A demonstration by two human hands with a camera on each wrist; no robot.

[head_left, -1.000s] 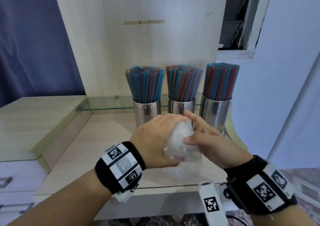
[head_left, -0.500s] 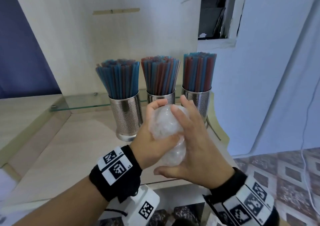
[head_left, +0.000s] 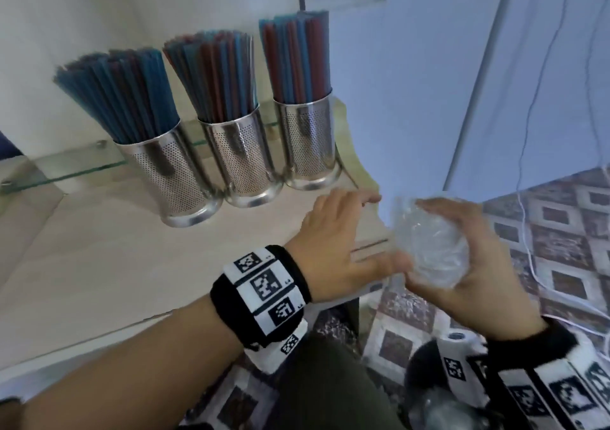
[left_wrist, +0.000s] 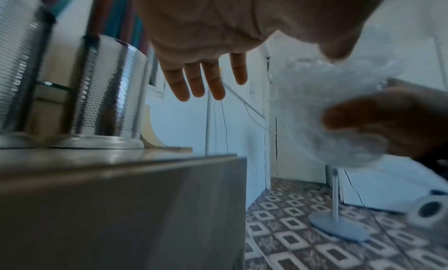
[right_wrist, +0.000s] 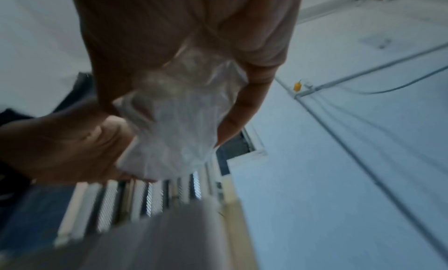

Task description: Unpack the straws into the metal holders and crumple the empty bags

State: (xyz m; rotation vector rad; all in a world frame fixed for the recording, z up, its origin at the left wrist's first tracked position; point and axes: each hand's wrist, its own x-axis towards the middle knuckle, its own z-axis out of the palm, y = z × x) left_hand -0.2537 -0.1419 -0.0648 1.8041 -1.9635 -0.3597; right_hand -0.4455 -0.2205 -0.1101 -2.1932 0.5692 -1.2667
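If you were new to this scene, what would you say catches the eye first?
Three metal holders packed with red and blue straws stand in a row at the back of the wooden counter. In front, past the counter's edge, the right hand grips a crumpled clear bag, while the left hand hovers open beside it.

A home-like room — patterned floor tiles (head_left: pixel 561 248), pale wooden counter (head_left: pixel 99 248), glass shelf (head_left: pixel 66 172), 3 straw holders (head_left: pixel 244 162).

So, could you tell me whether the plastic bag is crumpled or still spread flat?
Crumpled: the plastic bag is a tight ball gripped in the right hand.
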